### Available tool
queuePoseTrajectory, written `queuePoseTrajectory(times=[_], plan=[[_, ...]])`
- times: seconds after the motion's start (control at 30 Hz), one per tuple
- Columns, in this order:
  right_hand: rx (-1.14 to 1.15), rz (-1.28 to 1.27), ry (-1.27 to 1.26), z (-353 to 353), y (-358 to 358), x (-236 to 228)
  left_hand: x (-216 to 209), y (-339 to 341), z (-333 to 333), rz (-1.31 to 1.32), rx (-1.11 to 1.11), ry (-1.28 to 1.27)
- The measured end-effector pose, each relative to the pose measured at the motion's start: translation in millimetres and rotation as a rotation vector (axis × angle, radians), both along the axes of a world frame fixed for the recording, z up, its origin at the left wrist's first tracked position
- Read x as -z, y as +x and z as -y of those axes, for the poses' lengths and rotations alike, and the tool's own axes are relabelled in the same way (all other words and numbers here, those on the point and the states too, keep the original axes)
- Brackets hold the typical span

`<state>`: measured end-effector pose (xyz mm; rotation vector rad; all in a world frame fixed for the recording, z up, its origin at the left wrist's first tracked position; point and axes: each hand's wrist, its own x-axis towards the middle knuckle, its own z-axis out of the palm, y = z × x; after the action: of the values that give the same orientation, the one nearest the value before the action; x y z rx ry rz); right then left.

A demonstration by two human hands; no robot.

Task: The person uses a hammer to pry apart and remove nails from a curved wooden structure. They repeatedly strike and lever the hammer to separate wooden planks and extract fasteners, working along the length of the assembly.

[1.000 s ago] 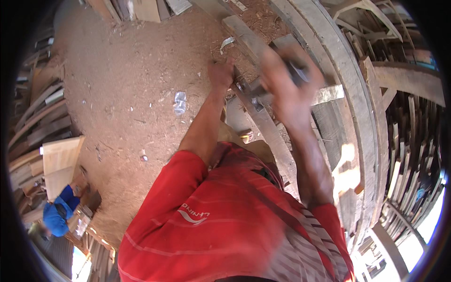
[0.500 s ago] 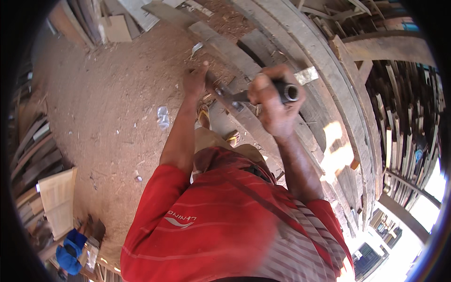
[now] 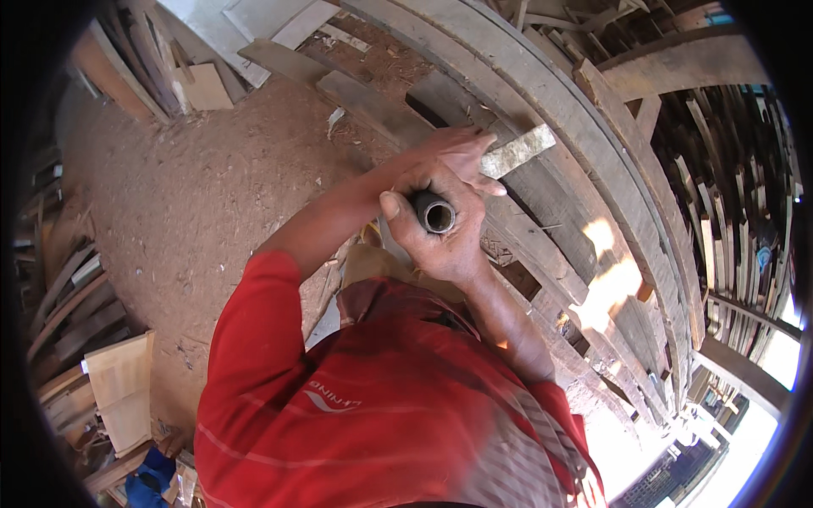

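Observation:
My right hand (image 3: 445,222) is closed around a tool's black tubular handle (image 3: 438,217), whose hollow round end points up toward me. The rest of that tool is hidden beneath the fist. Just beyond it, my left hand (image 3: 461,154) reaches across to the right with its fingers apart. Its fingertips are by the end of a short pale wood piece (image 3: 521,151) lying across the planks. Whether they touch it I cannot tell. Below both hands run long grey wooden planks (image 3: 542,241), partly covered by my arms.
Long curved-looking beams (image 3: 584,127) line the right side, with many upright wood strips (image 3: 720,229) behind. Brown dirt floor (image 3: 195,195) spreads to the left. Boards (image 3: 118,389) lean at lower left, near a person in blue (image 3: 152,478). More panels (image 3: 207,87) stand at upper left.
My left hand has swung right, from the plank's left end to beside the pale wood piece. My right hand has moved left, and the handle it grips now points up more directly.

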<state>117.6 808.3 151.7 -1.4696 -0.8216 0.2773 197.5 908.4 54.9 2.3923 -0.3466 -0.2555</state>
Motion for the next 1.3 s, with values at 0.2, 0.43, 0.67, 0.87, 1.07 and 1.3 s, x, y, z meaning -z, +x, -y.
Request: queuePoseTrajectory(times=[0.2,0.43,0.67,0.87,1.07,1.3], plan=[[0.018,-0.005,-0.036,3,21,6,35,-3,-18,-0.147,0.230,-0.846],[0.020,-0.177,0.088,-14,44,10,3,-67,-115,0.024,-0.437,-0.231],[-0.078,-0.186,-0.139,-97,73,7,49,-256,-146,-0.166,-0.886,-0.524],[-0.063,0.134,-0.574,-196,87,12,57,-313,-76,-0.376,-0.643,-0.673],[-0.133,0.265,-0.900,-282,106,91,75,-276,-26,-0.280,-0.592,-0.353],[-0.037,0.265,-0.859,-272,80,72,59,-253,1,-0.369,-0.803,-0.133]])
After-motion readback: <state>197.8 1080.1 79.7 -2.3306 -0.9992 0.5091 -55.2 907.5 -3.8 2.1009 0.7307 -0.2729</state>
